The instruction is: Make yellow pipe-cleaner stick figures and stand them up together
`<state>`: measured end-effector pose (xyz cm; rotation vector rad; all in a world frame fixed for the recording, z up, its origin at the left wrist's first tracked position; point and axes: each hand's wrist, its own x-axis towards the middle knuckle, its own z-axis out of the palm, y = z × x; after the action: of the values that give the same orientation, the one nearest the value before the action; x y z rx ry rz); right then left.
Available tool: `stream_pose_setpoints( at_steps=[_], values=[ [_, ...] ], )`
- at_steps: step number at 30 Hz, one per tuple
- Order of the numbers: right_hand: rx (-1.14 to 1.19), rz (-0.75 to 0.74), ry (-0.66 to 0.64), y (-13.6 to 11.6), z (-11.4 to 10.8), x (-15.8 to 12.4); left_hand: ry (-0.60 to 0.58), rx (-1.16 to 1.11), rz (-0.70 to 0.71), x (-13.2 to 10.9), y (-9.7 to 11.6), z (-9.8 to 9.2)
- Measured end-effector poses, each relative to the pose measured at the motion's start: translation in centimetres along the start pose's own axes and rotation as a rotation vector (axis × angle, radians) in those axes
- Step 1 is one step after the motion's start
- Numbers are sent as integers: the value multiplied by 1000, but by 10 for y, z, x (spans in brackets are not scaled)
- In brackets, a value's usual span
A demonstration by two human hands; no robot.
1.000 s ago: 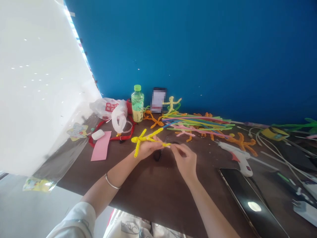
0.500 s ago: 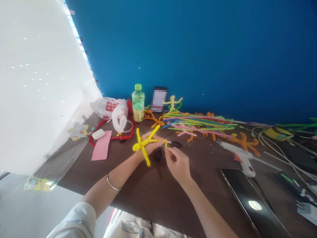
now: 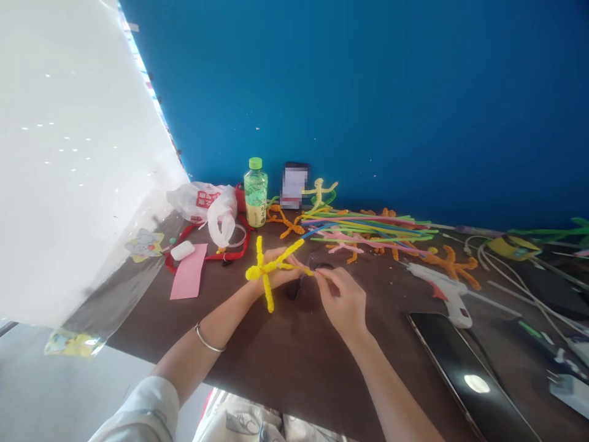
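A yellow pipe-cleaner figure (image 3: 264, 270) with a round head and thin limbs lies across my left hand (image 3: 279, 275), which is closed around its lower part. My right hand (image 3: 343, 301) pinches the end of one yellow leg, stretched out to the right of the figure. Black-handled scissors (image 3: 293, 288) lie on the dark table just behind and below my hands, partly covered by them.
Behind my hands are a bundle of coloured pipe cleaners (image 3: 368, 228), several finished figures, a green-capped bottle (image 3: 256, 195) and a propped phone (image 3: 294, 184). A glue gun (image 3: 439, 285) and a large phone (image 3: 460, 362) lie right; pink paper (image 3: 189, 276) and a plastic bag (image 3: 205, 202) left.
My right hand has moved a little to the right and straightened the yellow leg, which was bent upright before. The figure in my left hand has shifted and turned slightly.
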<state>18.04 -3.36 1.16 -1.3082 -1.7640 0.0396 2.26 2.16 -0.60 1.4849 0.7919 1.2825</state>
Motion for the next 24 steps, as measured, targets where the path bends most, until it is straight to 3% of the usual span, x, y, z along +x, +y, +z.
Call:
stream_pose_setpoints(
  at_steps=[4,7,10,14,20,24],
  values=[
    [74,96,31,0,-3,2,-82,-89,-113,-2,5,0],
    [153,217,13,1,-1,2,-115,-314,-217,-3,4,2],
    [261,343,-52,0,5,0,-114,-539,-297,-5,3,5],
    [375,429,-178,-1,16,-4,-71,-593,-310,-5,3,8],
    [306,339,-237,-3,21,-9,151,-402,-184,-1,-1,8],
    [69,161,-248,-3,20,-11,171,-265,-110,0,-5,8]
  ],
)
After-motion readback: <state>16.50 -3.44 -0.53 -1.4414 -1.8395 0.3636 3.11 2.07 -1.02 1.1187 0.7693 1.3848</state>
